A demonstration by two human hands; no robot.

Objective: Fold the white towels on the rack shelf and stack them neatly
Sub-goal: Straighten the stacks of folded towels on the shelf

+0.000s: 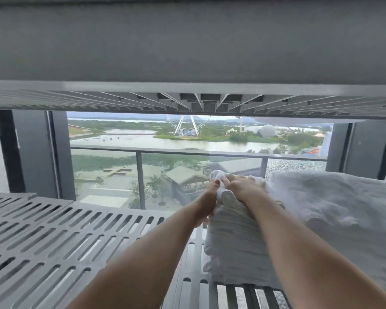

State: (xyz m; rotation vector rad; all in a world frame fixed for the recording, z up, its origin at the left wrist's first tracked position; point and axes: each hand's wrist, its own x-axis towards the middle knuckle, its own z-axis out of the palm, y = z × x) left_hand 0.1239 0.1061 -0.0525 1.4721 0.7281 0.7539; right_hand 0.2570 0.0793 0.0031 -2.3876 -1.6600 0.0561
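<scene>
White towels occupy the right part of the slatted rack shelf (65, 230). A folded stack (234, 241) stands near the shelf's middle with its layered edges facing the camera. A loose, unfolded heap (334, 204) lies against it on the right.

Both hands work at the far top of the stack. The left hand (206, 200) comes in from the stack's left side and pinches the top towel (217, 175) between thumb and fingers, with cloth bunching above the thumb. The right hand (240, 184) lies over the top of the stack, its fingertips curled into the same bunched cloth. Its palm side is hidden.

Handling assessment: the towels look like terry cloth, soft, limp and light per piece, neither slippery nor fragile. A towel is likely to hold no shape unsupported and to sag between grip points. The recommended hold is at two corners or along one hem, one hand at each end, with the cloth kept taut.

The stack is likely to compress and give under load, so flat palm pressure from above suits squaring it. Dragging the top piece could shift the layers beneath. Snagging of loops on the shelf slots is judged a minor risk.

The upper shelf (187, 101) sits low over the work, which probably limits how high a towel can be lifted.
</scene>
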